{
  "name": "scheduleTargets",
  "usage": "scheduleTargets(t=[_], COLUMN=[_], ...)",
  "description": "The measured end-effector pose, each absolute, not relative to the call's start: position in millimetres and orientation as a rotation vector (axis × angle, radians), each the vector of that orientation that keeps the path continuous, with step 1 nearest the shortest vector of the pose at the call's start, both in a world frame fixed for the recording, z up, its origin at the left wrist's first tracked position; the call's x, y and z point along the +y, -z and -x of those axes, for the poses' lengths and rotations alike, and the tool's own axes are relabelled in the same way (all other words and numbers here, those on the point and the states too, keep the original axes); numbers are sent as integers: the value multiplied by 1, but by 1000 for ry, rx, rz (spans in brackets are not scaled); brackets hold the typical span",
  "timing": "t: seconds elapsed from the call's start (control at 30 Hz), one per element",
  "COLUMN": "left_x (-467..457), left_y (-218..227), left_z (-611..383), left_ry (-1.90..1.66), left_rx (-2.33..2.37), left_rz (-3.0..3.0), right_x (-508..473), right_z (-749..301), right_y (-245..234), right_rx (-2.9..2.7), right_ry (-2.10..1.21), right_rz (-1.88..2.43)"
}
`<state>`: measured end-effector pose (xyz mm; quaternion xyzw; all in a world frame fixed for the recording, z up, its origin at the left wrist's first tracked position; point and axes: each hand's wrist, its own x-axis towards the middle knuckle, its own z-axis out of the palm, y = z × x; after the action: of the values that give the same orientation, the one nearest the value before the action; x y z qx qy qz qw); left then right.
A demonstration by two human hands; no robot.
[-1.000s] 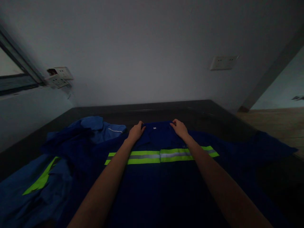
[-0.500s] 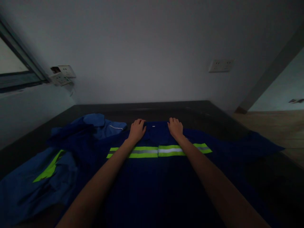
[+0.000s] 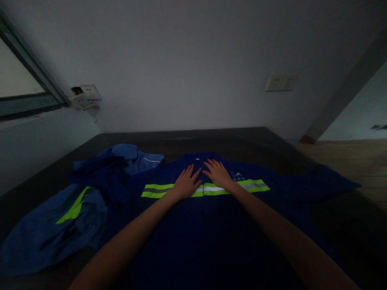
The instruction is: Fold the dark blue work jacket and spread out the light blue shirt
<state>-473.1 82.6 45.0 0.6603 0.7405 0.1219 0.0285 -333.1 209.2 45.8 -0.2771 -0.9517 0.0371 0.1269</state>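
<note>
Though a white collar label [image 3: 197, 159] and a white chest print [image 3: 237, 176] show on the dark-blue jacket [image 3: 193, 229] spread across the tabletop [image 3: 236, 146], neither can be read; its near part is lost in darkness. The left hand [image 3: 186, 184] and right hand [image 3: 219, 175] lie flat on its upper front, fingers spread, gripping nothing.

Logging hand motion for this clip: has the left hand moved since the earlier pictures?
Yes: against the right wall socket, the left hand has shifted rightward and toward the person, now over the reflective stripe.
</note>
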Motion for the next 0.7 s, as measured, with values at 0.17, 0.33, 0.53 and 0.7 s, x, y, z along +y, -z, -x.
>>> scheduleTargets(t=[0.17, 0.33, 0.53, 0.7], left_x=[78, 67, 62, 61], left_y=[-64, -83, -74, -76], left_z=[496, 558, 589, 591], left_ry=[-677, -611, -480, -409], left_rx=[2182, 2560, 2715, 2766], left_rz=[-1967, -1827, -1649, -1550], right_x=[209, 212, 219, 231], right_z=[338, 391, 474, 496], right_y=[-59, -88, -77, -56], right_rx=[-2681, -2536, -2373, -2214], right_ry=[-205, -515, -692, -872], right_rz=[857, 847, 996, 1001])
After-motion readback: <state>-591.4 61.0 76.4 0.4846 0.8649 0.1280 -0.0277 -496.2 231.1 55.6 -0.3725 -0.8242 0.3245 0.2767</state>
